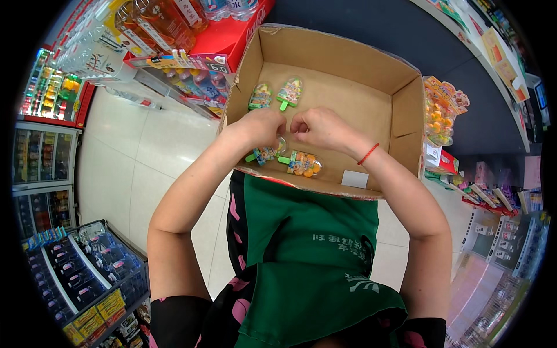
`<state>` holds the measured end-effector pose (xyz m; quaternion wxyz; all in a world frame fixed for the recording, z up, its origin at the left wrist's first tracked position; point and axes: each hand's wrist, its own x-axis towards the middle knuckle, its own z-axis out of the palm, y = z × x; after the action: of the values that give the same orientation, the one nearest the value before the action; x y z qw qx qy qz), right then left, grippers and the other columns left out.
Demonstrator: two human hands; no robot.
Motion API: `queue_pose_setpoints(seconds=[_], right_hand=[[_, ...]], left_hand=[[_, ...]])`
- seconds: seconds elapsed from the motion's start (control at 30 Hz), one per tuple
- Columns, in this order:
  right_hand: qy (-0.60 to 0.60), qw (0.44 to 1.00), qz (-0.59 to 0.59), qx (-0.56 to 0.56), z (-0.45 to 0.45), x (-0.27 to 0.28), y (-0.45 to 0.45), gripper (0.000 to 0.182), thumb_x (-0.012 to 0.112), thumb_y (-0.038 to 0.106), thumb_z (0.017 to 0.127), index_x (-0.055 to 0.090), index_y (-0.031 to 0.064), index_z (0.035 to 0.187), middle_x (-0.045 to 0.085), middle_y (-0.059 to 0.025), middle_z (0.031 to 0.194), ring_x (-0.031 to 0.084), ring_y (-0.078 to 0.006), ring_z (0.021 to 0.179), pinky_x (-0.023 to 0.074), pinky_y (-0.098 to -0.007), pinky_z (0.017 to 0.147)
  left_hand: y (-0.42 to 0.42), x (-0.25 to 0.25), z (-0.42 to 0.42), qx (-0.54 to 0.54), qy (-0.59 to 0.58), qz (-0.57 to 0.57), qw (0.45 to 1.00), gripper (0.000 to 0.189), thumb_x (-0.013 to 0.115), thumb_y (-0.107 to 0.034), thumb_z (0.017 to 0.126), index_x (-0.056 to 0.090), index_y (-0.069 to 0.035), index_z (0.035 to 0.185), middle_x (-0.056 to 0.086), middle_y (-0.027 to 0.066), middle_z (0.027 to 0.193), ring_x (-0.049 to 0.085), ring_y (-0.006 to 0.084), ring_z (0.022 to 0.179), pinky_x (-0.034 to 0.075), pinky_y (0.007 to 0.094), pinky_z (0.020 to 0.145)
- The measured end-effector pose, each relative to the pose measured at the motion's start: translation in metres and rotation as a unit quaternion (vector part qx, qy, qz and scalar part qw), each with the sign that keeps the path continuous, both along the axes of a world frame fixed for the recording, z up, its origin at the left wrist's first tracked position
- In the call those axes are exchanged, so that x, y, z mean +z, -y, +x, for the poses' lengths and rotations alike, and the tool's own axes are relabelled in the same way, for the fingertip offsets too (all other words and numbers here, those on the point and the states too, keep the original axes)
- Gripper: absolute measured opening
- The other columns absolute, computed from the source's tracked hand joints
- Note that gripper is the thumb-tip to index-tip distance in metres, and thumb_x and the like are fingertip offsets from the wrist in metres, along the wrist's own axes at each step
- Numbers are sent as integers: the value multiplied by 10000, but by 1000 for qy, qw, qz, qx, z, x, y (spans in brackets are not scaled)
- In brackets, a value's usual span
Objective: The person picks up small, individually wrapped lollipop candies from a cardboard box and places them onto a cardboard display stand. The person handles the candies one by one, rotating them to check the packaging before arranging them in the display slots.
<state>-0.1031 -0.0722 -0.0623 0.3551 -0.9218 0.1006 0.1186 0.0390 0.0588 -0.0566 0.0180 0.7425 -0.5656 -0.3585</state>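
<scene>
A shallow open cardboard box (330,87) lies in front of me, touching the green apron at my waist. My left hand (261,126) is bent down over its left half, fingertips at the clear dome of an ice-pop-shaped candy pack (265,155); the fingers hide whether they grip it. To the right, my right hand (320,126) hovers with curled fingers and nothing visible in them. Beyond the hands are a candy pack with a green stick (290,90) and another pack (260,95), partly covered by my left hand. Nearest me lies a pack of orange candies (305,164).
A white paper slip (354,179) lies in the box's near right corner. A red drinks display (213,41) adjoins its far left side. On the right, bagged orange candies (439,115) stand against a dark counter (470,65). A merchandise rack (87,274) is at lower left.
</scene>
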Motion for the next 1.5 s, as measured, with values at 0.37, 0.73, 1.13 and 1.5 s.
queue_pose_setpoints(seconds=[0.37,0.73,1.13,1.5], right_hand=[[-46,997,61,17,-4,-13,-3,245,716,195,808,705,46,1003,730,-108,922,696,-216,843,544,-345,779],[-55,997,58,-17,-8,-13,11,257,720,245,790,699,63,969,719,-102,927,679,-265,884,534,-382,799],[69,972,135,-182,-35,46,73,216,665,201,883,655,19,1000,698,-75,827,664,-146,715,515,-314,669],[235,891,211,-326,-63,25,90,231,633,183,929,641,12,1085,684,-50,915,634,-118,753,527,-263,678]], left_hand=[[1,-10,-9,-36,14,-1,999,360,810,-162,663,683,-33,975,700,126,951,664,283,943,523,389,818],[16,0,-3,51,-123,-73,988,256,774,-97,764,660,-2,973,686,96,860,662,193,830,528,322,747],[73,34,-12,144,-262,-229,926,296,709,-101,874,630,-11,1145,681,57,972,646,98,851,530,250,742],[117,28,-43,242,-345,-216,881,314,669,-242,929,619,-42,1166,676,32,1030,642,102,953,532,257,801]])
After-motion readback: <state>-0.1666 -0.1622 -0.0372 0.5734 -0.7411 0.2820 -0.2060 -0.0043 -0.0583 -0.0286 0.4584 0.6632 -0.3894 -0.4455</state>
